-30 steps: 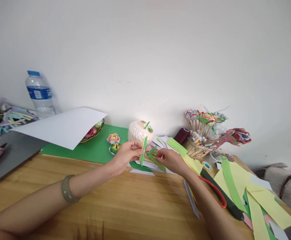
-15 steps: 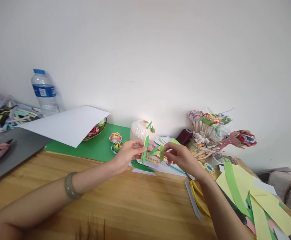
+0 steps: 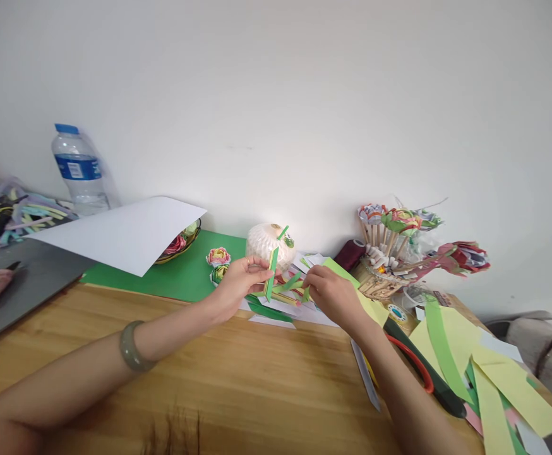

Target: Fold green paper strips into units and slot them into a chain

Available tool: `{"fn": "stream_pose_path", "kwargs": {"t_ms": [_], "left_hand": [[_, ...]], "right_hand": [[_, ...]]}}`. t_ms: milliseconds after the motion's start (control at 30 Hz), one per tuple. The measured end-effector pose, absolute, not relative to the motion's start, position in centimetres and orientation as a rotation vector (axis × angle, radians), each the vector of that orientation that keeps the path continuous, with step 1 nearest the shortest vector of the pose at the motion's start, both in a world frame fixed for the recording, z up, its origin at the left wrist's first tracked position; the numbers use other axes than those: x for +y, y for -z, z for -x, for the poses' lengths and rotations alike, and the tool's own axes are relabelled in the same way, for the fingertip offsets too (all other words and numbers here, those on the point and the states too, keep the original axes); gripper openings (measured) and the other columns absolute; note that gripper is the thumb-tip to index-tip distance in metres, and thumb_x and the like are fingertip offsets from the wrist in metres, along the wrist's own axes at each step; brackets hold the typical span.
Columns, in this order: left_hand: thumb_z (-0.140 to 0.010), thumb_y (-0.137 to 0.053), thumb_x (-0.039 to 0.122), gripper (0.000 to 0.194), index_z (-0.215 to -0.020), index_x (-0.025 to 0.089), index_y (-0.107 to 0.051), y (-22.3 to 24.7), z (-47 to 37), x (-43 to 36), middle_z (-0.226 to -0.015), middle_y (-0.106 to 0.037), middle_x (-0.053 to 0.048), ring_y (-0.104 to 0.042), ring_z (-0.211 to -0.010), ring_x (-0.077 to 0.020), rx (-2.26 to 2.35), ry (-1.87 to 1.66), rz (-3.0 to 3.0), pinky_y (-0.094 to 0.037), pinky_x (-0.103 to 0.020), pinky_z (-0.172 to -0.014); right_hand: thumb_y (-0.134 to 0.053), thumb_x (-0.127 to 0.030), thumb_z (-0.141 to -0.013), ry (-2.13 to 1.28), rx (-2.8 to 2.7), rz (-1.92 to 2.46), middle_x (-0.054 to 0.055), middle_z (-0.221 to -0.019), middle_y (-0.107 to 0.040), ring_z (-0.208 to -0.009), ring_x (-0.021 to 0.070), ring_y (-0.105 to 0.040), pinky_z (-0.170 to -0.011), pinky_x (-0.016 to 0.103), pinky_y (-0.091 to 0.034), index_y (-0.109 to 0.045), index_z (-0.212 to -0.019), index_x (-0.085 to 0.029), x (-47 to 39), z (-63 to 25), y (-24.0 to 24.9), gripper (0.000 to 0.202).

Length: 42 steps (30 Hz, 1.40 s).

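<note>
My left hand (image 3: 238,284) pinches a folded strip of green and yellow paper (image 3: 271,275), held upright above the table. To its right, my right hand (image 3: 330,287) has its fingers closed at the edge of the paper scraps, on a small light green paper piece (image 3: 306,293). My fingers partly cover that piece. Green, white and pink paper scraps (image 3: 280,309) lie beneath and between both hands. Just behind my left hand stands a white, ribbed round object (image 3: 264,243) with a green strip on top.
Two paper flowers (image 3: 218,256) rest on a green sheet (image 3: 162,287) at left. A white sheet (image 3: 129,237) partly covers a basket. Scissors with red handles (image 3: 418,363), yellow paper (image 3: 517,392) and a container of paper flowers (image 3: 380,278) are at right. A water bottle (image 3: 79,170) stands far left.
My right hand has moved slightly left and down toward the scraps with the light green piece. The strip in my left hand has shifted slightly left and up.
</note>
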<state>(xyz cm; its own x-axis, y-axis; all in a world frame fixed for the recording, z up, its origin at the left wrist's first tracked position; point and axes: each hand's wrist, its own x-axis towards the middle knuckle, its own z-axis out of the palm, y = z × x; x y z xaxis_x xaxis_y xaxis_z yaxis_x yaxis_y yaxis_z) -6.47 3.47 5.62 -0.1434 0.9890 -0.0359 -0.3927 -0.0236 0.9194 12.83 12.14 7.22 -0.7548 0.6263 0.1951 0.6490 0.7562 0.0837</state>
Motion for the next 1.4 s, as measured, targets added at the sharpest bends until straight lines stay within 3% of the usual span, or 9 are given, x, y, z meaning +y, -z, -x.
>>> {"fn": "stream_pose_path", "kwargs": {"t_ms": [100, 233, 333, 600, 900, 1000, 1200, 1300, 1400], "left_hand": [[-0.063, -0.078, 0.031, 0.032, -0.079, 0.016, -0.054, -5.6, 6.5, 3.5, -0.079, -0.069, -0.005, -0.064, -0.081, -0.0191, 1.018, -1.477, -0.838, -0.047, -0.027, -0.067], [-0.064, -0.077, 0.03, 0.031, -0.079, 0.016, -0.053, -5.5, 6.5, 3.5, -0.078, -0.068, -0.005, -0.064, -0.081, -0.0186, 1.021, -1.475, -0.845, -0.047, -0.026, -0.067], [-0.063, -0.078, 0.031, 0.032, -0.078, 0.016, -0.054, -5.4, 6.5, 3.6, -0.078, -0.068, -0.004, -0.064, -0.081, -0.0189, 1.016, -1.481, -0.844, -0.047, -0.026, -0.067], [-0.062, -0.079, 0.033, 0.035, -0.078, 0.017, -0.053, -5.3, 6.5, 3.7, -0.08, -0.069, -0.005, -0.063, -0.082, -0.0182, 1.034, -1.484, -0.837, -0.045, -0.025, -0.068], [-0.062, -0.078, 0.033, 0.035, -0.078, 0.016, -0.053, -5.4, 6.6, 3.6, -0.08, -0.068, -0.005, -0.062, -0.08, -0.0165, 1.045, -1.489, -0.83, -0.045, -0.025, -0.068], [-0.062, -0.078, 0.031, 0.033, -0.078, 0.016, -0.053, -5.4, 6.6, 3.6, -0.078, -0.067, -0.004, -0.062, -0.082, -0.0174, 1.05, -1.499, -0.823, -0.045, -0.025, -0.068], [-0.063, -0.076, 0.029, 0.029, -0.077, 0.016, -0.054, -5.2, 6.5, 3.8, -0.077, -0.067, -0.004, -0.062, -0.083, -0.0176, 1.085, -1.519, -0.816, -0.044, -0.025, -0.07], [-0.062, -0.077, 0.029, 0.029, -0.076, 0.016, -0.055, -5.0, 6.5, 3.9, -0.077, -0.067, -0.003, -0.061, -0.082, -0.0177, 1.074, -1.525, -0.812, -0.043, -0.026, -0.068], [-0.06, -0.077, 0.028, 0.029, -0.075, 0.016, -0.055, -5.0, 6.3, 3.8, -0.076, -0.064, -0.002, -0.06, -0.081, -0.0167, 1.043, -1.541, -0.795, -0.044, -0.025, -0.067]], "right_hand": [[-0.045, -0.013, -0.086, 0.156, -2.851, 0.941, 0.003, -0.093, -0.065, -0.087, 0.0165, -0.057, -0.059, 0.023, -0.041, -0.067, -0.089, -0.025, 11.8, -12.3, -6.6, 0.025], [-0.043, -0.01, -0.086, 0.123, -2.834, 0.905, 0.004, -0.106, -0.063, -0.099, 0.0194, -0.054, -0.07, 0.027, -0.045, -0.061, -0.109, -0.025, 12.0, -11.8, -5.5, 0.033], [-0.045, -0.01, -0.085, 0.101, -2.827, 0.886, 0.005, -0.11, -0.062, -0.103, 0.0201, -0.053, -0.075, 0.028, -0.045, -0.059, -0.113, -0.023, 12.5, -11.6, -4.6, 0.034], [-0.049, -0.012, -0.083, 0.082, -2.823, 0.901, 0.005, -0.092, -0.067, -0.094, 0.0209, -0.057, -0.076, 0.029, -0.043, -0.064, -0.103, -0.021, 12.7, -11.5, -3.9, 0.026], [-0.051, -0.029, -0.087, -0.048, -2.804, 0.903, 0.006, -0.102, -0.066, -0.094, 0.0231, -0.059, -0.071, 0.031, -0.046, -0.062, -0.109, -0.023, 12.3, -11.4, -4.2, 0.026], [-0.05, -0.026, -0.087, -0.127, -2.766, 0.909, 0.007, -0.1, -0.066, -0.097, 0.0246, -0.058, -0.077, 0.033, -0.045, -0.064, -0.106, -0.022, 12.2, -11.3, -3.9, 0.024], [-0.056, -0.017, -0.077, -0.412, -2.58, 0.974, 0.006, -0.1, -0.067, -0.091, 0.0248, -0.059, -0.075, 0.034, -0.044, -0.068, -0.096, -0.025, 12.5, -12.0, -4.8, 0.024], [-0.059, -0.025, -0.077, -0.637, -2.418, 1.004, 0.005, -0.089, -0.069, -0.078, 0.0222, -0.06, -0.068, 0.033, -0.044, -0.069, -0.09, -0.023, 12.6, -12.2, -5.8, 0.017], [-0.059, -0.041, -0.077, -0.923, -2.246, 0.985, 0.004, -0.078, -0.068, -0.064, 0.0176, -0.06, -0.057, 0.029, -0.045, -0.068, -0.092, -0.02, 12.1, -11.8, -6.2, 0.027]]}}
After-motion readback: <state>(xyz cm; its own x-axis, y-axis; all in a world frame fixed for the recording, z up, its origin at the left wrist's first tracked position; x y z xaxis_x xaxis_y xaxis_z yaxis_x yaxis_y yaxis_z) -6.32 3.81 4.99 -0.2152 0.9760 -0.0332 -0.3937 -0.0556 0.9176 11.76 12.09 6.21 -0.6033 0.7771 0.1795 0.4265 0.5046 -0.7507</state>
